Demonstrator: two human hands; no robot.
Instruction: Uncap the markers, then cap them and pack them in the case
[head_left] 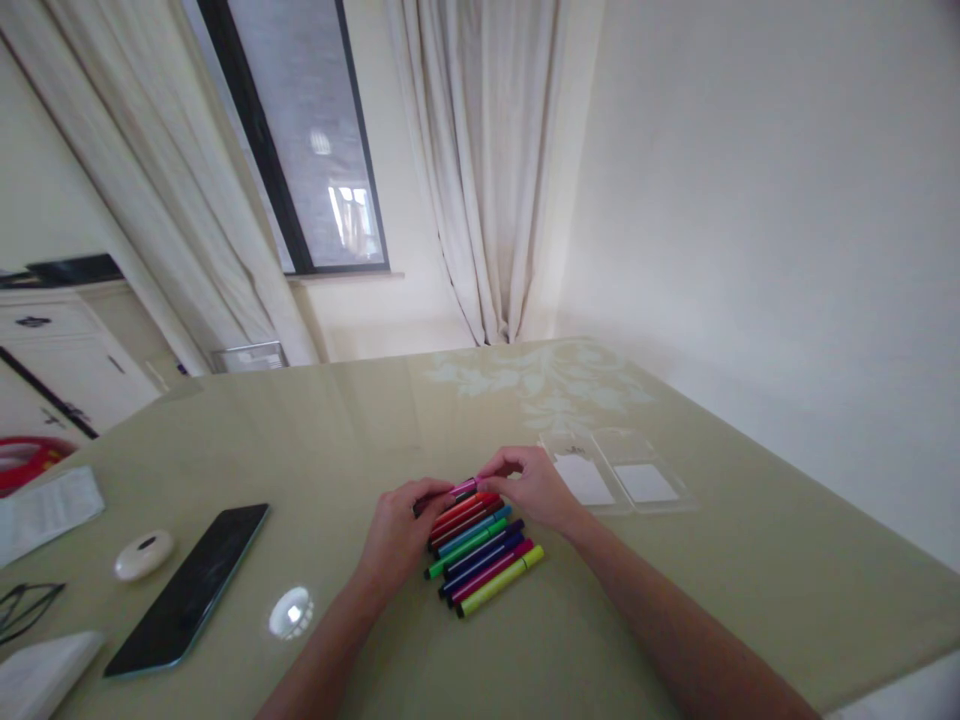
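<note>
Near the middle of the table, a pink marker (464,487) is held between my two hands at the far end of a row of markers. My left hand (399,522) is closed with thumb and fingers around its left end. The fingertips of my right hand (531,484) pinch its right end. Several markers lie side by side below it, among them a blue one (474,537), a green one (466,549), a magenta one (491,573) and a yellow-green one (500,582) nearest me. My left fingers partly hide the farthest markers.
An open clear plastic case (626,500) with white inserts lies beyond my right hand. On the left are a black tablet-like device (191,590), a white oval object (144,556), a white packet (52,503) and dark-framed glasses (28,605). A wall (787,250) stands right.
</note>
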